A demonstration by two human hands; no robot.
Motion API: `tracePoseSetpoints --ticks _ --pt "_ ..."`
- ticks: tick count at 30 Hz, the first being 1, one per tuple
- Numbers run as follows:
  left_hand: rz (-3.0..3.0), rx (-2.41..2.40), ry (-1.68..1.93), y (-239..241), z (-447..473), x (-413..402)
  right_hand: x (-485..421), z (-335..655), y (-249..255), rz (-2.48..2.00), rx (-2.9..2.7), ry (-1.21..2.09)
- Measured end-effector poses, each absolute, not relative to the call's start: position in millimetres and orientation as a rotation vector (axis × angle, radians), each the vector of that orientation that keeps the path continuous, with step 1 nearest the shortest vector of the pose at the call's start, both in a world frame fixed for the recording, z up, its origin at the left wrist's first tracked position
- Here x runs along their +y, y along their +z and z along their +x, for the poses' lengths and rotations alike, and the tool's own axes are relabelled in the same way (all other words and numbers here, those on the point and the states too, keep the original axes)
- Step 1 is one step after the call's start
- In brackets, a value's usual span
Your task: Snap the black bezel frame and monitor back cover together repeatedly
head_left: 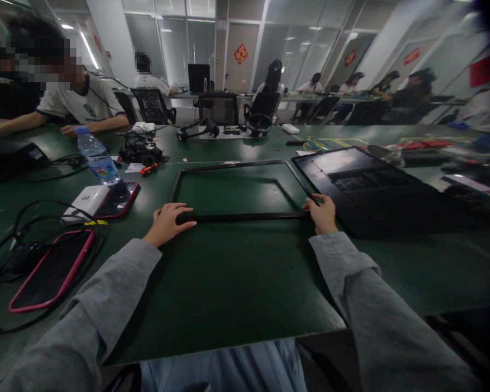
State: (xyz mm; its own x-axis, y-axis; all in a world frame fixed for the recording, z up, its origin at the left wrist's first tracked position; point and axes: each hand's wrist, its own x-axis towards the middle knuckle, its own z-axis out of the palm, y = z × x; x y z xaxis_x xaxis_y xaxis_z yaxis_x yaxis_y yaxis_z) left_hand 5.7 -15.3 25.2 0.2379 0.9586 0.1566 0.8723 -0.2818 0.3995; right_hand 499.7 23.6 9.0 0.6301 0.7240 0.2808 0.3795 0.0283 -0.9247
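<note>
A thin black rectangular frame [245, 216] lies flat on the green table [228, 283] in front of me. My left hand [168, 220] rests on its near left corner, fingers stretched out flat over the bar. My right hand [320, 212] is at the near right corner, fingers curled around the frame's edge. Both arms wear grey sleeves.
A black monitor panel [363, 185] lies face down just right of the frame. On the left are a water bottle [97, 157], a white power bank [87, 200], two phones [120, 199] and black cables [32, 218]. People sit along the far side and left.
</note>
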Motion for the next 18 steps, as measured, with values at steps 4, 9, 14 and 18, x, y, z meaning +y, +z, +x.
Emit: tracePoseSetpoints --ticks 4,9,14,18 --pt "2.281 1.695 0.569 27.3 4.9 -14.5 22.0 495.9 13.8 -1.614 -0.928 0.366" --pt "2.294 1.673 0.599 24.9 4.5 -12.7 26.7 498.0 14.3 -1.591 -0.9 0.45" --pt "2.257 1.7 0.665 22.4 5.3 -10.4 29.0 506.4 13.2 -1.433 -0.951 0.525" --pt "2.209 1.704 0.695 22.6 3.7 -8.8 29.9 512.0 17.0 -1.388 -0.962 0.575"
